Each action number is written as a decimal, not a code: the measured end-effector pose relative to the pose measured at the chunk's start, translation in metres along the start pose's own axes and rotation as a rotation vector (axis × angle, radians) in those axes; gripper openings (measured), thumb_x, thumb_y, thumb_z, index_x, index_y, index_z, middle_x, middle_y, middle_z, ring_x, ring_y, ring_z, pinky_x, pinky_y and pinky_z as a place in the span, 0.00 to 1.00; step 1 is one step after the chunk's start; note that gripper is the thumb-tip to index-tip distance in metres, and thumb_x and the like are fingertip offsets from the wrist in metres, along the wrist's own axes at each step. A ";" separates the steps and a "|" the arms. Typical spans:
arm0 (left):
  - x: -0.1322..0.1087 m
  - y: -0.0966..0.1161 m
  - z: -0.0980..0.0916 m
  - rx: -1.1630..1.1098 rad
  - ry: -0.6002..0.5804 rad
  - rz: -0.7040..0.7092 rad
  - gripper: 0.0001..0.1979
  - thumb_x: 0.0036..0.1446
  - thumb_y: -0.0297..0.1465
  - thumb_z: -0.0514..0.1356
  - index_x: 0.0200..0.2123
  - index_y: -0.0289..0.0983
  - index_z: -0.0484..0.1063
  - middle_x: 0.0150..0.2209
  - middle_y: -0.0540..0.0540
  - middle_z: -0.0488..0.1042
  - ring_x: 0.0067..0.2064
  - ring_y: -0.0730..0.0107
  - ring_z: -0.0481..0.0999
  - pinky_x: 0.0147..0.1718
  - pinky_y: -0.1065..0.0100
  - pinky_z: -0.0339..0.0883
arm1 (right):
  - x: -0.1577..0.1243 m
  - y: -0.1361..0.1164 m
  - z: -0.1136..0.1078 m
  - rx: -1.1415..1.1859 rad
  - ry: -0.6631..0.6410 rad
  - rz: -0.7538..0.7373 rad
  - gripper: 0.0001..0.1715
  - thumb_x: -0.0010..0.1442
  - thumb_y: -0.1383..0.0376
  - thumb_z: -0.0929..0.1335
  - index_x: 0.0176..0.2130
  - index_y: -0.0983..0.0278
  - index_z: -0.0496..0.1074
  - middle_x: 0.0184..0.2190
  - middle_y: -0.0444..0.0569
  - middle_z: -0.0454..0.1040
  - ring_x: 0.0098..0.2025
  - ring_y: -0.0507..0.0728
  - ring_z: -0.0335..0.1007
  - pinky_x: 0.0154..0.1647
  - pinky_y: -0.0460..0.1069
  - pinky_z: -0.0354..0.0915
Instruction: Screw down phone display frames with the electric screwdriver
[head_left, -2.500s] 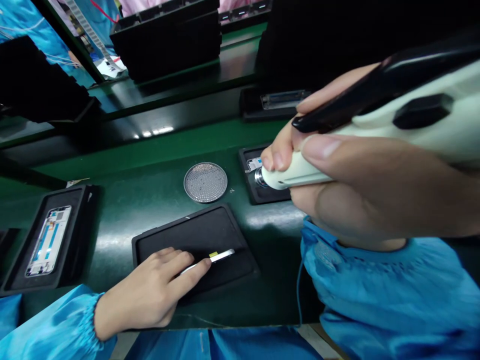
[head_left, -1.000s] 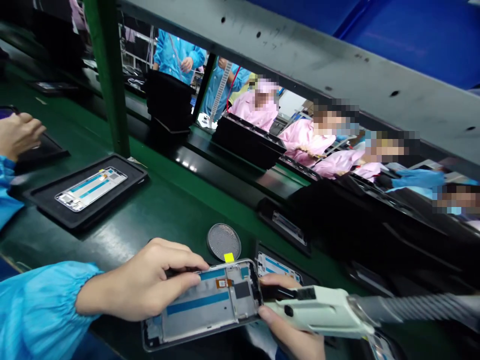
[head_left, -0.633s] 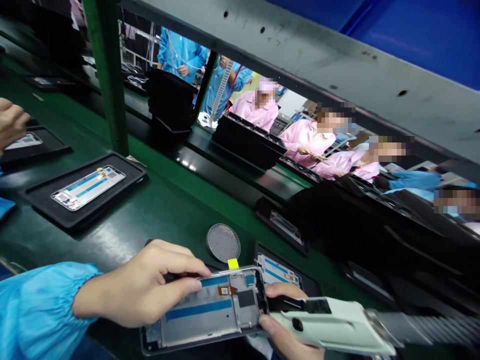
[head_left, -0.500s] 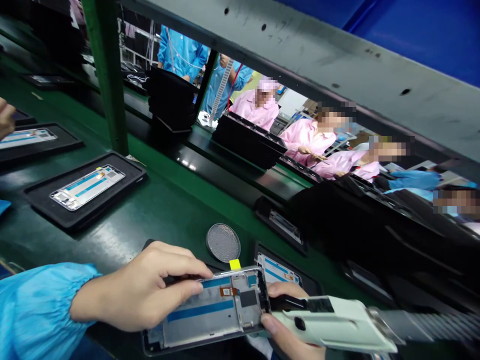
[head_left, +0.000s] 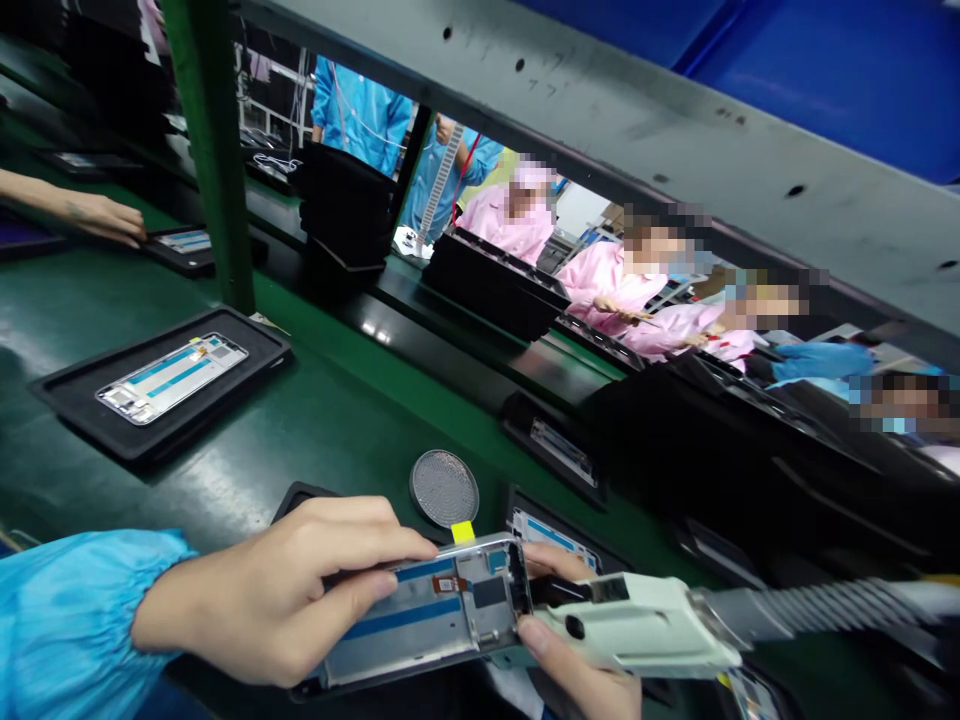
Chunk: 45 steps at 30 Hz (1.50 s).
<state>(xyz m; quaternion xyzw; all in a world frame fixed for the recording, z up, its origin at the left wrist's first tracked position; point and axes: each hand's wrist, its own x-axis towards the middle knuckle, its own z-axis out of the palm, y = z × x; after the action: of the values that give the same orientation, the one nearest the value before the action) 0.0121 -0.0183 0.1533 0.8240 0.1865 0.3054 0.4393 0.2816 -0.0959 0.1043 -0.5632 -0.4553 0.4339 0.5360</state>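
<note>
A metal phone frame (head_left: 420, 620) with blue strips, an orange flex piece and a yellow tab is held tilted at the bottom centre. My left hand (head_left: 292, 590) grips its upper long edge between thumb and fingers. At its right end, my right hand (head_left: 577, 670) closes on the frame's corner. A pale green tool (head_left: 645, 620) with a ribbed grey hose lies against my right hand, its dark tip beside the frame's end; how the palm bears it is hidden. Behind the frame sits a round clear dish (head_left: 444, 488).
On the green bench (head_left: 322, 400), a black tray (head_left: 262, 350) holds another phone frame (head_left: 176, 378). More trays stand right of the dish. A co-worker's hand (head_left: 97, 215) reaches in at left. A green post (head_left: 214, 150) and grey beam (head_left: 600, 110) cross the view.
The co-worker's hand has reached farther in at left, and the nearby tray there has shifted away. My hands, the phone frame and the tool have moved slightly left.
</note>
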 end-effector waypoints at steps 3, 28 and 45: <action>0.001 0.000 -0.001 0.004 -0.002 0.009 0.18 0.67 0.23 0.51 0.58 0.40 0.67 0.43 0.46 0.74 0.42 0.71 0.74 0.42 0.71 0.68 | 0.000 0.002 -0.002 -0.021 0.003 -0.017 0.28 0.55 0.52 0.73 0.52 0.61 0.73 0.39 0.52 0.79 0.36 0.60 0.75 0.39 0.53 0.71; -0.002 -0.004 0.001 0.068 0.009 0.048 0.22 0.68 0.23 0.51 0.62 0.44 0.62 0.44 0.45 0.74 0.41 0.68 0.74 0.41 0.69 0.68 | -0.006 0.005 0.009 0.049 0.223 -0.042 0.34 0.49 0.54 0.77 0.53 0.58 0.70 0.26 0.43 0.75 0.25 0.53 0.69 0.27 0.48 0.67; 0.006 -0.004 -0.007 -0.005 -0.097 0.050 0.25 0.64 0.21 0.51 0.62 0.43 0.62 0.44 0.45 0.73 0.42 0.67 0.74 0.43 0.69 0.69 | -0.009 0.014 0.002 -0.048 0.208 -0.126 0.25 0.51 0.58 0.76 0.47 0.57 0.70 0.29 0.44 0.75 0.28 0.55 0.72 0.33 0.51 0.72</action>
<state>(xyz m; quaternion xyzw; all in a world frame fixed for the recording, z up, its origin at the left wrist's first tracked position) 0.0116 -0.0082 0.1553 0.8411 0.1434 0.2763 0.4423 0.2786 -0.1041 0.0902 -0.5882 -0.4420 0.3275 0.5928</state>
